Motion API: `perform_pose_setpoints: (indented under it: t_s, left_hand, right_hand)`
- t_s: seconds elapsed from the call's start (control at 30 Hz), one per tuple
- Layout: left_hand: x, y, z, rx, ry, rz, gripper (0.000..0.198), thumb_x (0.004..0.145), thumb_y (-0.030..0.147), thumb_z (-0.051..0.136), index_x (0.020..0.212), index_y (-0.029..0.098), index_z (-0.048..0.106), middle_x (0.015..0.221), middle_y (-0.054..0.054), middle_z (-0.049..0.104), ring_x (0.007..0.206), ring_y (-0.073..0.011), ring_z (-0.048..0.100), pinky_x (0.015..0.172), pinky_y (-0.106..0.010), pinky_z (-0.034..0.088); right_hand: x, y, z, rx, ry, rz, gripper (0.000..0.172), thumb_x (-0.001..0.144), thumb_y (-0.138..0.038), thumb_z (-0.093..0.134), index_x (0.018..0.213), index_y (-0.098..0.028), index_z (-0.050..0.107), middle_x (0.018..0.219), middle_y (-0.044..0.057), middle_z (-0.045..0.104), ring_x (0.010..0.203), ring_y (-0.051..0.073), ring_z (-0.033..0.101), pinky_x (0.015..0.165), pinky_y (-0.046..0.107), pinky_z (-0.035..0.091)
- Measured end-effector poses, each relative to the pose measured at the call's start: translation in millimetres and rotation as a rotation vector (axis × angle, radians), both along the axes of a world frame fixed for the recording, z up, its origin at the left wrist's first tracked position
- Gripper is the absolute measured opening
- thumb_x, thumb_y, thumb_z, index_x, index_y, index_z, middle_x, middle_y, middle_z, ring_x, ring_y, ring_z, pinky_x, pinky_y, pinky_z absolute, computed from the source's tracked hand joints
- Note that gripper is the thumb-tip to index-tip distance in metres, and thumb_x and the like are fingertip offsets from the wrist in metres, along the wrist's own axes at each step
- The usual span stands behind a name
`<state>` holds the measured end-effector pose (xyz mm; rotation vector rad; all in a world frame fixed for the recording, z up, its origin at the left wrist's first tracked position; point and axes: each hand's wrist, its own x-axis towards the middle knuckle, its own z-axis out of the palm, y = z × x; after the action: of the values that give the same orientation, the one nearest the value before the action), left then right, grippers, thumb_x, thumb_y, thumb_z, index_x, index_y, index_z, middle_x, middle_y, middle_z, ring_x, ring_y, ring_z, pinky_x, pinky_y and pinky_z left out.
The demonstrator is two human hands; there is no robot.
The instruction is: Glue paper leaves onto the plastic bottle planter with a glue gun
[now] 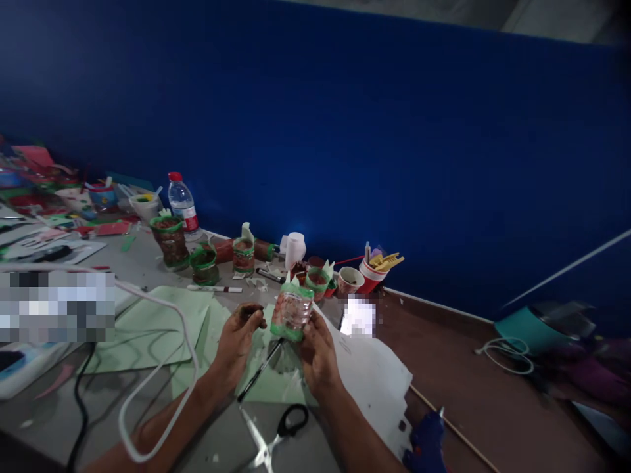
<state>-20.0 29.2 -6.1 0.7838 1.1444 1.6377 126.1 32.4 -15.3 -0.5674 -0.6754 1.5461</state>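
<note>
My right hand [318,351] grips a clear plastic cup [293,312] that looks cut from a bottle, painted reddish brown with green bands and topped by pale green paper points. The cup is held tilted above the table. Just left of it, apart from the cup, my left hand [239,335] is closed, its thumb against curled, stained fingers; whatever it may hold is hidden. Under the cup, a black pen [260,370] lies over pale green paper [269,391]. Scissors [269,450] with black handles lie spread nearer me.
Similar painted cups [243,256] stand behind, near a clear water bottle [182,203]. A red cup [372,276] holds yellow tools. White cable [190,328] loops over my left forearm. A blue glue gun [428,440] lies at lower right, beside white paper [367,374].
</note>
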Motion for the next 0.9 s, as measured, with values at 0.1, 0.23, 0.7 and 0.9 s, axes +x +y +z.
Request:
perform_pose_setpoints:
  t_s: [0.1,0.23,0.7,0.9]
  left_hand:
    - [1.4,0.3,0.8,0.006,0.042,-0.020,0.028,0.062,0.034,0.079,0.078,0.018,0.062,0.068,0.003,0.059,0.064,-0.0137,0.055,0.064,-0.026,0.043]
    - [2.6,2.3,-1.9,0.033,0.055,-0.019,0.023,0.059,0.027,0.078,0.076,0.018,0.065,0.068,0.003,0.060,0.063,-0.0129,0.053,0.063,-0.025,0.043]
    - [1.7,0.7,-4.1,0.087,0.144,-0.082,0.032,0.076,0.048,0.070,0.088,0.019,0.065,0.067,0.000,0.062,0.064,-0.0145,0.058,0.069,-0.028,0.047]
    - [3.5,-2.3,-1.7,0.141,0.110,-0.236,0.046,0.083,0.058,0.058,0.101,0.017,0.069,0.109,-0.012,0.070,0.105,-0.0257,0.063,0.094,-0.036,0.046]
  right_hand:
    - [1.4,0.3,0.2,0.001,0.002,0.006,0.041,0.070,-0.032,0.077,0.109,-0.025,0.064,0.105,0.002,0.072,0.096,0.021,0.067,0.088,0.036,0.051]
    - [1.5,0.4,1.6,0.026,-0.011,0.005,0.045,0.068,-0.032,0.077,0.109,-0.024,0.063,0.108,0.003,0.071,0.099,0.023,0.065,0.089,0.037,0.050]
    - [12.3,7.7,14.7,0.039,-0.030,-0.054,0.034,0.066,-0.024,0.075,0.098,-0.025,0.063,0.095,-0.002,0.071,0.090,0.017,0.066,0.086,0.031,0.050]
    - [11.5,5.6,19.7,0.043,-0.118,-0.032,0.039,0.064,-0.028,0.075,0.100,-0.024,0.062,0.095,0.000,0.070,0.094,0.018,0.065,0.087,0.031,0.051]
